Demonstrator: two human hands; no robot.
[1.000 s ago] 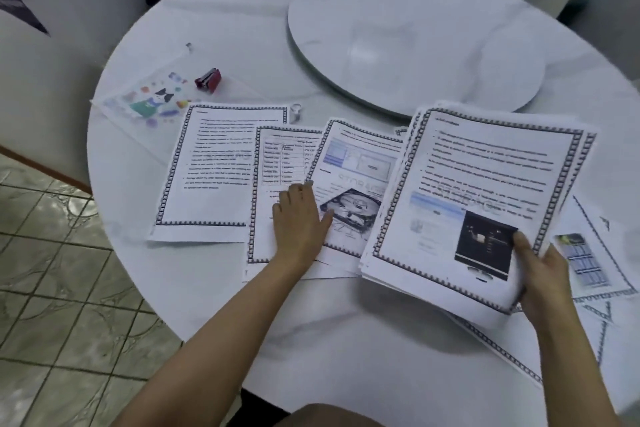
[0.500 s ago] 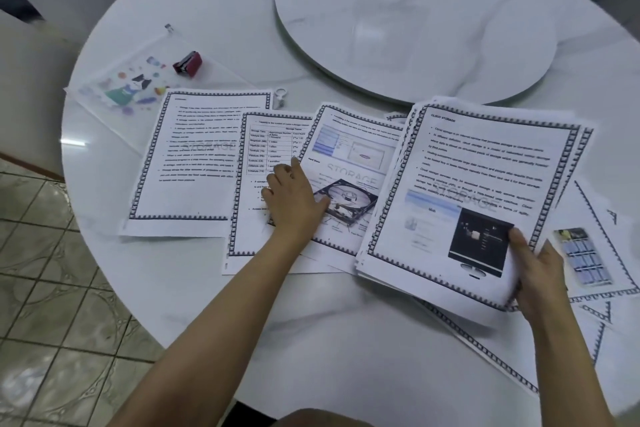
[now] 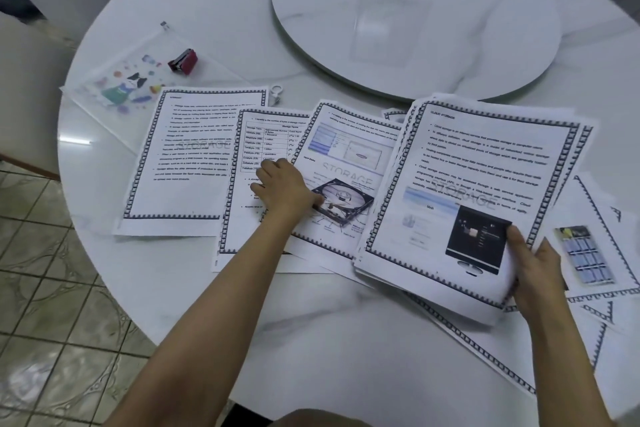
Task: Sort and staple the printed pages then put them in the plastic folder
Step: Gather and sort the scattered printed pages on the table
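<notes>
Three bordered printed pages lie side by side: a text page (image 3: 188,156), a table page (image 3: 242,218) and a hard-disk picture page (image 3: 346,163). My left hand (image 3: 284,189) rests where the table page and the hard-disk page overlap, fingers bent, thumb on the disk picture. My right hand (image 3: 535,267) grips the lower right corner of a stack of pages (image 3: 467,177) headed "Cloud Storage", thumb on top, the stack slightly raised. The clear plastic folder (image 3: 117,90) with a cat print lies at the far left. A small red stapler (image 3: 183,61) sits on it.
More loose pages (image 3: 588,253) lie under and right of the stack, reaching the round white table's (image 3: 207,10) near edge. A large turntable disc (image 3: 415,28) fills the table's middle. A small white clip (image 3: 276,92) lies behind the pages. A chair (image 3: 20,97) and tiled floor are at left.
My left hand's fingers went from flat to bent on the overlapping pages. The camera moved closer and slightly left. The right hand keeps its hold on the stack.
</notes>
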